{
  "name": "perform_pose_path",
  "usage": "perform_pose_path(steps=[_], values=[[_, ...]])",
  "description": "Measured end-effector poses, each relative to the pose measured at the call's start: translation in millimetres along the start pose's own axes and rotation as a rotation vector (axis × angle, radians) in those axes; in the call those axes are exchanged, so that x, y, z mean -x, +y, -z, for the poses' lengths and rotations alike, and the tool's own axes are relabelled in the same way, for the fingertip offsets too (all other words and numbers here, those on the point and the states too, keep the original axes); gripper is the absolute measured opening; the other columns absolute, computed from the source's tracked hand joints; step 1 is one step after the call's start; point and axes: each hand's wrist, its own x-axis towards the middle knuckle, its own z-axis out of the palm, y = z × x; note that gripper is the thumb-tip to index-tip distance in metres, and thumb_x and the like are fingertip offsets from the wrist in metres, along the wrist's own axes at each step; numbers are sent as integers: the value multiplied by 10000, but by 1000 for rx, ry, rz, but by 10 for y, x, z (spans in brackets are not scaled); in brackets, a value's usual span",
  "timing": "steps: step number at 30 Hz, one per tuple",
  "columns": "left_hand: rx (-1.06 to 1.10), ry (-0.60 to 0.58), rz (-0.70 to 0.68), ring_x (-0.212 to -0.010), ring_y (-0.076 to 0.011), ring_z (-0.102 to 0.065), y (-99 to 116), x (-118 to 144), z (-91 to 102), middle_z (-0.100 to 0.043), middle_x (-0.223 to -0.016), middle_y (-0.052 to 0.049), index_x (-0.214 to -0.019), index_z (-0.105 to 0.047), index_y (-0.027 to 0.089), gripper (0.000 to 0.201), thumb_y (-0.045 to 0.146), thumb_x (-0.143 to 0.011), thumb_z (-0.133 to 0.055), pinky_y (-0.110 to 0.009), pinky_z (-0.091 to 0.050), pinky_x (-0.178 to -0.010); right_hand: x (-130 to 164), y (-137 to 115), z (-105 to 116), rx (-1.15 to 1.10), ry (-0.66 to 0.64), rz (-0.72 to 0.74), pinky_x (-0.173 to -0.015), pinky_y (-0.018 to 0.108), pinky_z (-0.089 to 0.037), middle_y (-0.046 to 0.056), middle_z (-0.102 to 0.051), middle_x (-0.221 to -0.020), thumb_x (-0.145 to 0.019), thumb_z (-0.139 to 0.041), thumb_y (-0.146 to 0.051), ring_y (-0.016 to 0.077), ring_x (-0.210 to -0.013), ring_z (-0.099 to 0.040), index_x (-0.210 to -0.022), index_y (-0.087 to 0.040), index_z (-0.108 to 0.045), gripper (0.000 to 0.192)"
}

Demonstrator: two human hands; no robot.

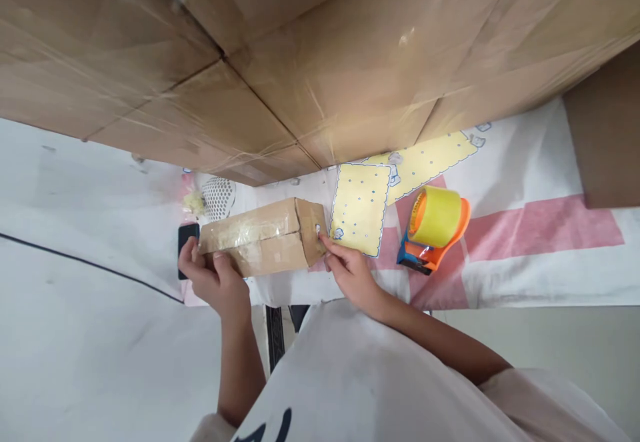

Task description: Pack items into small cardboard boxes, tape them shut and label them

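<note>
Closest to us is our own white shirt (370, 382), and from it both forearms reach up to a small cardboard box (265, 237) wrapped in clear tape, lying on its side at the near edge of the table (545, 275). Our left hand (213, 279) is curled around the box's left end, thumb on top and fingers below, holding it firm. Our right hand (350, 272) is narrow, fingertips pinched at the right end flap, pressing something small and pale there; we cannot tell whether it is a tape end or a sticker.

To do this well, we judge the left hand should keep the box from sliding while the right rubs outward from the flap's centre, so the tape lies flat without creases.

Around us: a black phone (187, 239) lies just beside the left hand, partly hidden by the box. Behind it sits a white mesh foam sleeve (219, 197). A yellow dotted sheet (360, 209) lies just right of the box, and beyond that a tape dispenser (434, 230), orange with a yellow roll. Large taped cartons (320, 62) wall off the far side and leave little room to turn the box; the dispenser is near enough to reach without letting go
</note>
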Motion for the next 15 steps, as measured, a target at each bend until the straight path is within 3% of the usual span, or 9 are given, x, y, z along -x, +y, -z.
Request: perform_pose_path(steps=[2, 5, 10, 15], values=[[-36, 70, 32, -1173, -245, -654, 0, -9, -1, -661, -1349, -135, -1457, -460, 179, 565, 245, -900, -536, -390, -483, -1029, -22, 2, -25, -8, -12, -8, -717, 307, -515, 17, -730, -886, -936, -463, -283, 149, -681, -545, -1482, -195, -592, 568], [-74, 91, 47, -988, -209, -668, 3, -25, -2, -717, -1213, -93, -1417, -519, 190, 559, 244, -863, -571, -349, -503, -911, -83, -25, -9, -16, -83, -26, -734, 311, -488, 16, -664, -805, -923, -458, -259, 154, -686, -499, -1486, -164, -586, 585], [-71, 102, 43, -906, -186, -650, 19, -36, -5, -726, -1185, -78, -1396, -539, 194, 557, 224, -841, -570, -319, -486, -850, -125, -26, 48, -70, -118, -37, -746, 311, -451, -26, -514, -685, -905, -446, -247, 149, -665, -440, -1537, -123, -512, 648], [-65, 101, 31, -974, -207, -669, 5, -30, -9, -723, -1214, -89, -1380, -545, 192, 542, 225, -840, -572, -336, -488, -889, -107, -14, 106, -27, -132, -39, -703, 289, -431, -18, -561, -697, -880, -443, -231, 141, -655, -431, -1500, -141, -566, 638]])
